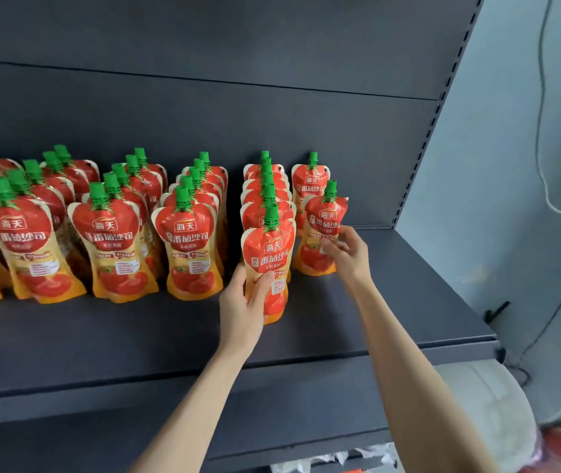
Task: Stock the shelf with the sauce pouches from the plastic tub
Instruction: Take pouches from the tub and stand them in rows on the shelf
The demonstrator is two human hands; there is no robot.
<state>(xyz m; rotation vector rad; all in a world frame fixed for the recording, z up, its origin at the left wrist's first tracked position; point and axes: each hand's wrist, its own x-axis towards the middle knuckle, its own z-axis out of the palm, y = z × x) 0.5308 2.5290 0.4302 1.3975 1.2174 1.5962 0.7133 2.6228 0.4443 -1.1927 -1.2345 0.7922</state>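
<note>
Left hand (pixel 241 302) gripping front pouch (pixel 268 254), right hand (pixel 349 256) pinching right pouch (pixel 323 220)

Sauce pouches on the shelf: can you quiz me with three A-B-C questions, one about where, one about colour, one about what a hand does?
1. Which row does the right hand reach into? A leftmost B rightmost C middle
2. What colour are the caps? A green B blue C white
3. What is the left hand doing? A resting flat B hanging empty C gripping a pouch

Answers: B, it pinches the front pouch of the rightmost row; A, every cap is green; C, its fingers curl round the pouch.
</note>
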